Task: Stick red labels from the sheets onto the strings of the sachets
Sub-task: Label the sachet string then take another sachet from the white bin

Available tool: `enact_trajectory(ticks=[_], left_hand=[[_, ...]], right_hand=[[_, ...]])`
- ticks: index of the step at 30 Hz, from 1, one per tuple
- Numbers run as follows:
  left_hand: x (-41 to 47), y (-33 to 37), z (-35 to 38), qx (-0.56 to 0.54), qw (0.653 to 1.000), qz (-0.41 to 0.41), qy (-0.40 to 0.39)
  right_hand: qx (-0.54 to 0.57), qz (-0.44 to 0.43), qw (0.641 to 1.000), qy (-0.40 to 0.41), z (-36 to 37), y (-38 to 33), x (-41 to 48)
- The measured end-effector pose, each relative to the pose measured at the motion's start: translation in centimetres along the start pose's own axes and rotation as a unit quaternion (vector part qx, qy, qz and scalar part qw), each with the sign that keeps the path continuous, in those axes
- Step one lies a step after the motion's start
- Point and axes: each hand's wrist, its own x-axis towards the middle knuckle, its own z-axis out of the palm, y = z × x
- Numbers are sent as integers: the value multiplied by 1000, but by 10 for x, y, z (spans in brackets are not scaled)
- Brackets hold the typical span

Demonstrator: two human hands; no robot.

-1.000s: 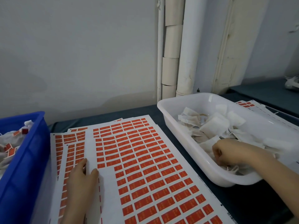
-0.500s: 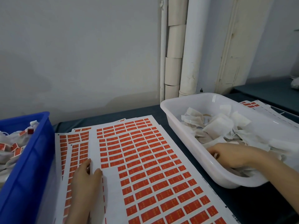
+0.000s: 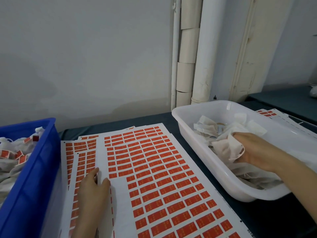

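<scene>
Blue crate (image 3: pixel 30 186), white tub (image 3: pixel 214 110), wall pipes (image 3: pixel 202 57)

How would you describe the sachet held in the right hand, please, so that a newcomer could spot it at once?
Find the white tub on the right of the dark table, beside the label sheets. The right hand reaches into its pile of sachets. The sachet meant is the only one gripped in that hand's fingers; the others lie loose.

Dark table (image 3: pixel 109 125): blue bin (image 3: pixel 32 172) at left edge; label sheets (image 3: pixel 154 170) overlapping mid-surface; white tub (image 3: pixel 212 169) toward right edge; more sheets (image 3: pixel 267 112) behind the tub.
</scene>
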Motion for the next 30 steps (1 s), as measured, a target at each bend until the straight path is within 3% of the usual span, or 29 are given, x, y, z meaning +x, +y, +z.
enact_trajectory(ticks=[5, 6, 8, 10, 12, 15, 17, 19, 21, 23, 25, 30], left_hand=[[1, -1, 5, 107, 990, 46, 85], [0, 1, 5, 107, 985, 68, 117], [-5, 8, 4, 34, 983, 108, 142], [-13, 11, 0, -77, 982, 153, 76], [-22, 20, -6, -231, 959, 149, -71], [-25, 39, -7, -350, 891, 26, -288], [-28, 39, -6, -317, 883, -26, -345], [-27, 26, -2, -230, 925, 48, -298], [-27, 17, 0, -194, 955, 82, -208], [-24, 17, -2, -221, 963, 53, -142], [-23, 19, -4, -263, 958, 39, -105], [-23, 21, -2, -276, 957, 24, -82]], right_hand=[[106, -91, 990, -1, 13, -27, -7], [62, -120, 991, 5, 21, -34, -9], [-128, -182, 974, 32, 40, -46, -11], [-161, -192, 968, -18, 65, -55, -15], [-100, -169, 970, -146, 96, -54, -18], [-151, -146, 951, -228, 152, -39, -10], [-151, -131, 950, -242, 181, -25, -1], [-164, -141, 955, -203, 201, -11, 8], [-107, -155, 970, -150, 210, 3, 14], [-49, -137, 980, -134, 218, 12, 16], [-82, -164, 976, -118, 224, 21, 17], [-120, -211, 969, -43, 230, 33, 20]])
